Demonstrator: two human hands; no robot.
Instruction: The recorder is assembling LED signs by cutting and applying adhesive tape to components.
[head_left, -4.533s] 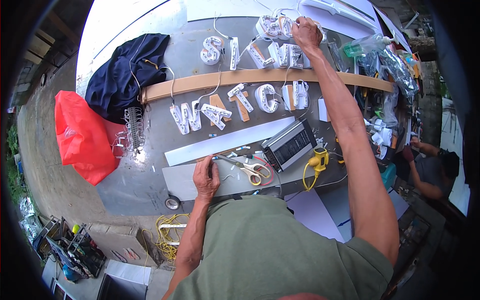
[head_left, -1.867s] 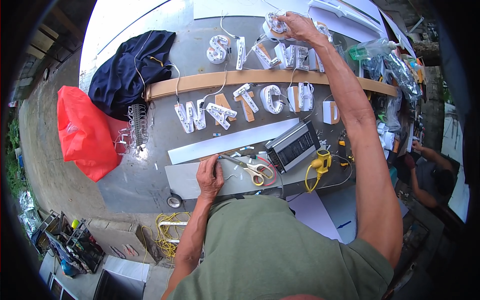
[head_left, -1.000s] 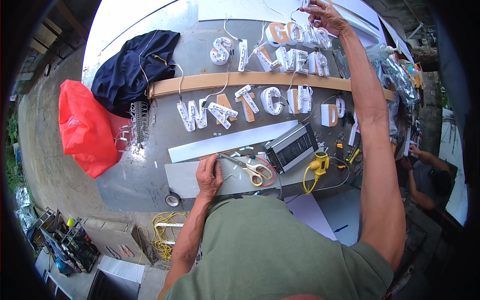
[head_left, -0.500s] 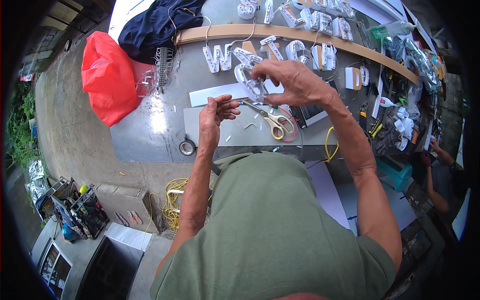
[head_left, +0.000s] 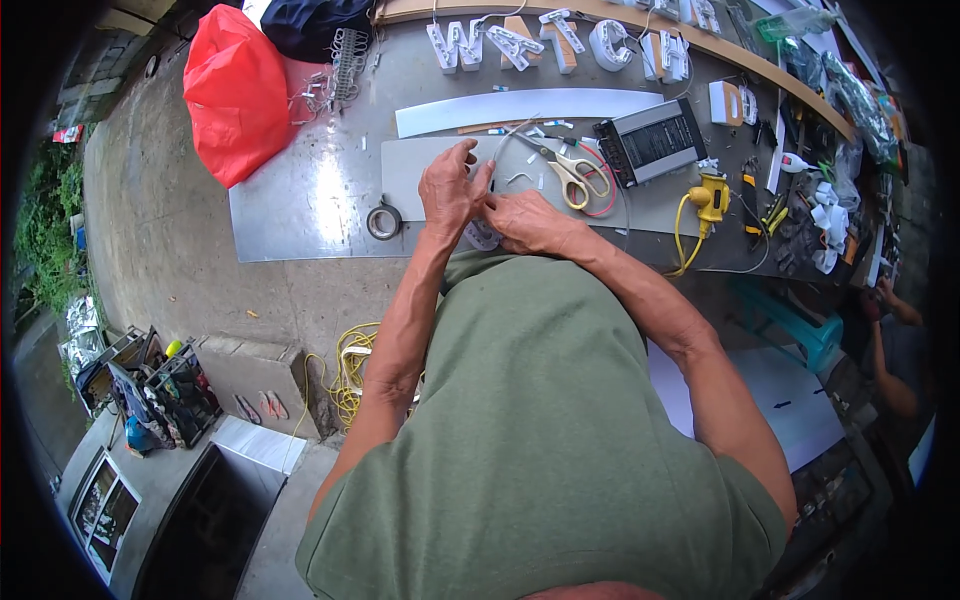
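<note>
A white channel letter (head_left: 482, 236) lies low between my hands, against the table's near edge, mostly covered by them. My right hand (head_left: 532, 222) is closed on it, fingers curled over its upper side. Close beside it, my left hand (head_left: 452, 188) has bent fingers meeting the right fingertips; what they pinch is hidden. A thin pale wire (head_left: 503, 142) rises from between the hands toward the scissors. These cream-handled scissors (head_left: 575, 178) lie just right of my hands, beside a red wire (head_left: 612, 190). Left of my left hand rests a roll of dark tape (head_left: 383, 221).
Several white letters (head_left: 515, 45) stand along the back by a long brown strip (head_left: 600, 10). A grey power supply (head_left: 655, 142) and yellow socket (head_left: 711, 198) sit to the right. A red bag (head_left: 235, 100) is far left; another person (head_left: 895, 345) is at the right edge.
My right hand has brought the white letter from above the table down toward my body. My left hand has moved in to meet it. The view has shifted, uncovering the power supply and yellow socket.
</note>
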